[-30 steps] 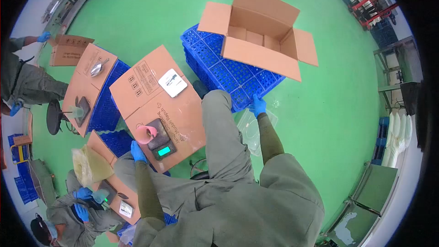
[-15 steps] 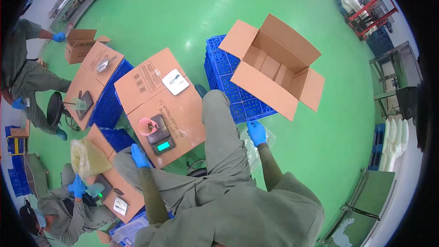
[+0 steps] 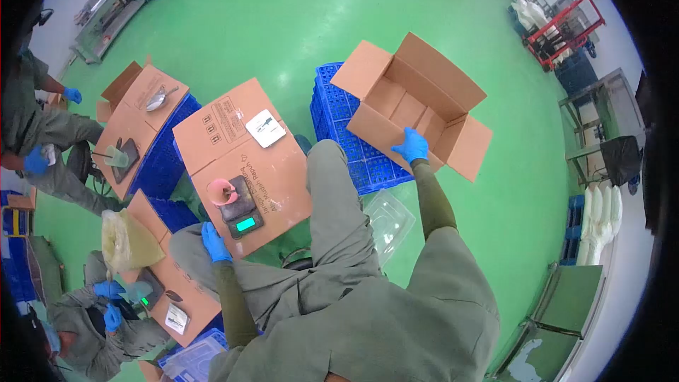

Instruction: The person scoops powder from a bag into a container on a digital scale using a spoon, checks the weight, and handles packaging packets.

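Observation:
My right hand (image 3: pixel 411 146), in a blue glove, is at the near wall of an open, empty-looking cardboard box (image 3: pixel 407 102), its fingers apart over the edge. The box sits on a blue crate (image 3: pixel 336 117). Near my left knee rests my left hand (image 3: pixel 215 242), also gloved, its fingers extended beside the cardboard-topped work surface (image 3: pixel 283 191). On that surface a pink cup (image 3: pixel 221 192) stands on a black scale (image 3: pixel 241 212) with a lit display, and a white packet stack (image 3: pixel 265 128) lies farther back.
A clear plastic lid (image 3: pixel 388 223) lies on the floor by my right leg. To the left, one co-worker (image 3: pixel 53 120) stands and another (image 3: pixel 99 332) sits by a yellowish bag (image 3: pixel 129 242). A metal table (image 3: pixel 601 124) and red trolley (image 3: pixel 562 32) stand right.
My right hand has moved up from the crate's near corner to the box's near wall. The box has shifted on the crate. My left hand stays near my knee.

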`<state>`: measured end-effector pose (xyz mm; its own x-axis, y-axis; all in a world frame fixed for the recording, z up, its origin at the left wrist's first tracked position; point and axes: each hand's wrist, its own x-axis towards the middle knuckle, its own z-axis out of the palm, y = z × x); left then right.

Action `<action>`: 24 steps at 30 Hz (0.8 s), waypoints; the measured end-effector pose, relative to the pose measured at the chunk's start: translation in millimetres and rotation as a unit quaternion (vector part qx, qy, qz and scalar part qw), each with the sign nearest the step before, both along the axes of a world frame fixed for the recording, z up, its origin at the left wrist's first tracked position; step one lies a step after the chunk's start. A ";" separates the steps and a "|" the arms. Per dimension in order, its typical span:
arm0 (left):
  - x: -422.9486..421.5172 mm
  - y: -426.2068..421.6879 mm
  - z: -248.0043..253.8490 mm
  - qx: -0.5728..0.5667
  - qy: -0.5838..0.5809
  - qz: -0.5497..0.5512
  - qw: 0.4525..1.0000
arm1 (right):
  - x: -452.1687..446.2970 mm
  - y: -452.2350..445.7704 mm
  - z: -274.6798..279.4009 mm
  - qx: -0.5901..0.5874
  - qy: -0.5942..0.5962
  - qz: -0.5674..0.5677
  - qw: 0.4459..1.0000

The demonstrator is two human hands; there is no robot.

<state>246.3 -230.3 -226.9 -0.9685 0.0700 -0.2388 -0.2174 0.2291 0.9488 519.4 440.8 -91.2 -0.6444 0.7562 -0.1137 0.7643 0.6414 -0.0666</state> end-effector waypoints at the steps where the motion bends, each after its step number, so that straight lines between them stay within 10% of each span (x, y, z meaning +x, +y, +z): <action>1: 3.5 7.1 9.0 0.030 -0.041 0.035 0.998 | -2.4 8.4 -18.4 0.016 0.010 0.014 1.000; 9: 24.7 29.1 65.3 0.094 -0.072 0.100 0.988 | -4.5 -37.6 -12.5 0.023 0.090 0.131 0.987; 24: -14.7 41.0 80.8 0.099 -0.025 0.061 0.993 | 40.4 11.2 16.7 0.099 -0.158 0.127 0.974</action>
